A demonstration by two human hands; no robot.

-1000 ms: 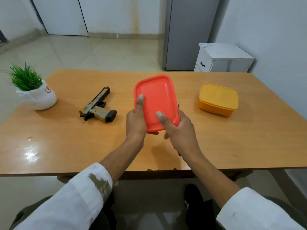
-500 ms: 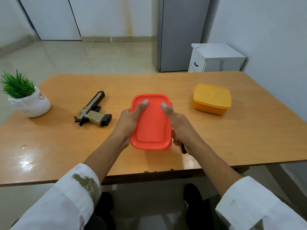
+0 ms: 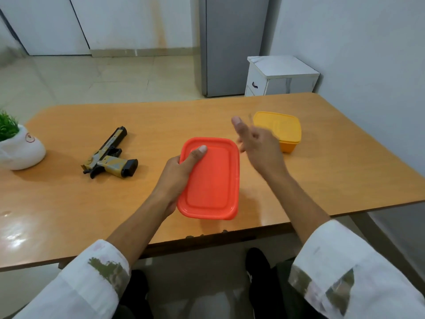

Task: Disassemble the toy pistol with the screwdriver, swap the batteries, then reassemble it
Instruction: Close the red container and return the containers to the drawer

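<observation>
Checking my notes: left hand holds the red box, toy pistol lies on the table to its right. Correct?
No. The head view shows the left hand holding the red box, but the toy pistol lies on the table to its left.

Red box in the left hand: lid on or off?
Lid on. The red box shows a flat lid across its whole top, contents hidden. The left hand grips its left edge, thumb on the lid.

Bright, even light; glare on table (image 3: 13, 236); blurred right hand (image 3: 259, 146).
</observation>
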